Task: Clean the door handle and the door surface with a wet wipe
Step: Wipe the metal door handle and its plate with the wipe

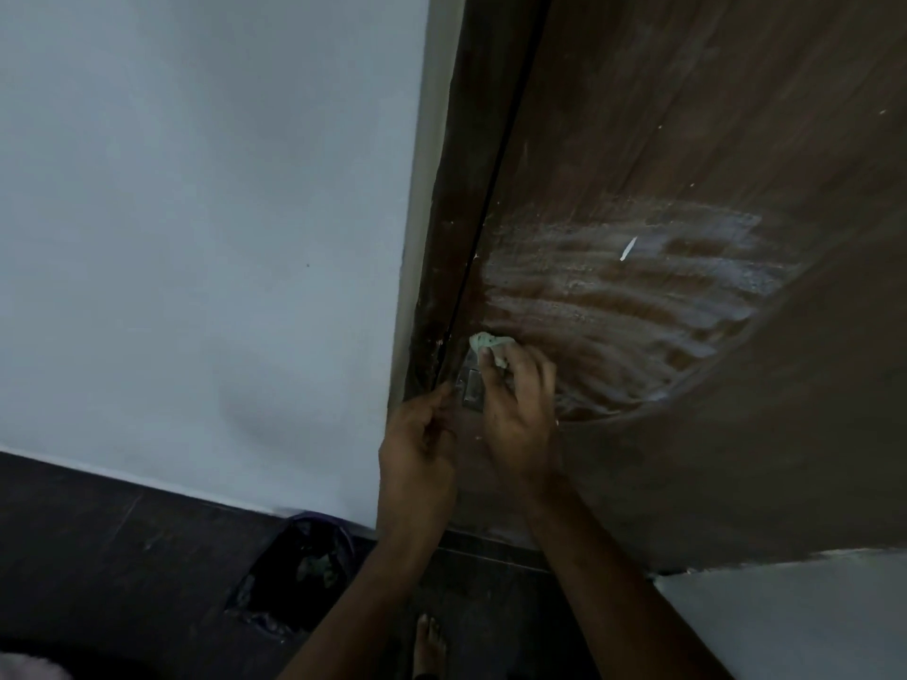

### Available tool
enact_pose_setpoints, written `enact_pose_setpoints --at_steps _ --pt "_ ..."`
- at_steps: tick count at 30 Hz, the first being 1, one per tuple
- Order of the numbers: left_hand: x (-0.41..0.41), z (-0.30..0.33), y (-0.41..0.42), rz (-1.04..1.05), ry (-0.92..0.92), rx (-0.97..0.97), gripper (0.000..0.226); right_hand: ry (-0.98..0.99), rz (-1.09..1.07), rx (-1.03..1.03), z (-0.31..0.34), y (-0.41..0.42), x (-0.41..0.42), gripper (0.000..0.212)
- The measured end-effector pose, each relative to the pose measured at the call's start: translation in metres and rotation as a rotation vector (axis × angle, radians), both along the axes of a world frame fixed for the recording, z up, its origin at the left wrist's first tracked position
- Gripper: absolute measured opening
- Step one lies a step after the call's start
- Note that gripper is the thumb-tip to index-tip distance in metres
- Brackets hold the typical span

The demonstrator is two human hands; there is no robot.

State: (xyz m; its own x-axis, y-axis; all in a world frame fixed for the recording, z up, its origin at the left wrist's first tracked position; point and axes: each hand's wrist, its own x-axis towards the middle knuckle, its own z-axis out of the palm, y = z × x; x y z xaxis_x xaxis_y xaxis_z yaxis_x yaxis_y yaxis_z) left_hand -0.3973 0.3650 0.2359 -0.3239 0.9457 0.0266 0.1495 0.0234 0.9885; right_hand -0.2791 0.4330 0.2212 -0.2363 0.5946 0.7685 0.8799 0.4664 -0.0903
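A brown wooden door (pixel 711 139) fills the right half of the view, with wet whitish wipe streaks across its middle. A small metal latch, the door handle (pixel 469 387), sits near the door's left edge. My right hand (pixel 515 409) grips a crumpled pale green wet wipe (pixel 488 345) and presses it on the door just above the latch. My left hand (pixel 417 444) is beside the latch at the door edge, its fingers curled; what they touch is hard to tell.
The dark door frame (pixel 441 238) and a pale wall (pixel 196 213) stand to the left. On the dark floor below sits a bin with a black liner (pixel 299 571) holding scraps. A bare foot (pixel 429 640) shows near the bottom.
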Motion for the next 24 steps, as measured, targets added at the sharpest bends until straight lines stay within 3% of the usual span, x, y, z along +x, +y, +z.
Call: enact_pose_setpoints --at_steps 12,17,19,24 --pt "0.015 0.014 0.012 0.055 0.126 0.091 0.054 -0.151 0.105 -0.142 0.019 -0.001 0.006 0.028" --pt "0.012 0.011 0.015 0.077 0.122 0.096 0.052 -0.074 -0.017 0.031 0.032 -0.001 0.01 0.014" --pt "0.011 0.011 0.016 0.087 0.12 0.097 0.051 -0.117 -0.032 0.067 0.036 0.004 -0.004 0.012" --pt "0.011 0.01 0.016 0.095 0.125 0.101 0.048 -0.312 -0.045 -0.063 0.029 -0.003 0.004 0.024"
